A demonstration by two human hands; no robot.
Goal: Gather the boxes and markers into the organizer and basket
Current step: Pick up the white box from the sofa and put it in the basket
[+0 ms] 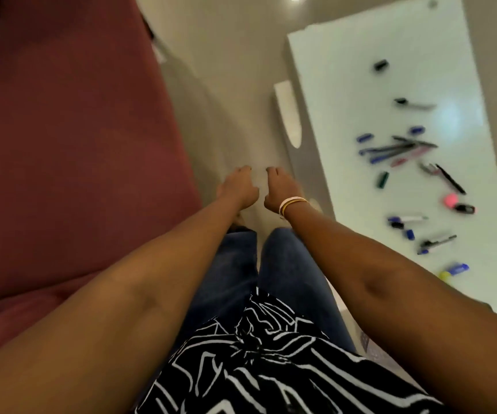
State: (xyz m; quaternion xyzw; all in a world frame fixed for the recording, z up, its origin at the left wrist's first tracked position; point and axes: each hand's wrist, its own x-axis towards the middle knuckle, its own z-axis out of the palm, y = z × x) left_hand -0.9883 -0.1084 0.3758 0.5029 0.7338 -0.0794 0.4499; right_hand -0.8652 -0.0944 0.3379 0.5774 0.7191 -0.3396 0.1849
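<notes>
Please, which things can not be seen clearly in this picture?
- Organizer, basket and boxes: none in the head view; not visible.
- Markers on the white table: motion blur hides labels and which are capped.
- Left hand and right hand: fingers curl away from the camera; they seem to hold nothing.
- Table's near end: cut off by the right edge.

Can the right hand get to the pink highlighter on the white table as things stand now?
Probably yes. The right hand holds nothing, and nothing stands between it and the pink highlighter on the white table.

A white table (pixel 346 70) carries scattered markers (pixel 396 150), blurred: blue and black ones bunched mid-table, a green cap (pixel 382 179), a pink highlighter (pixel 458 204) nearer.
</notes>
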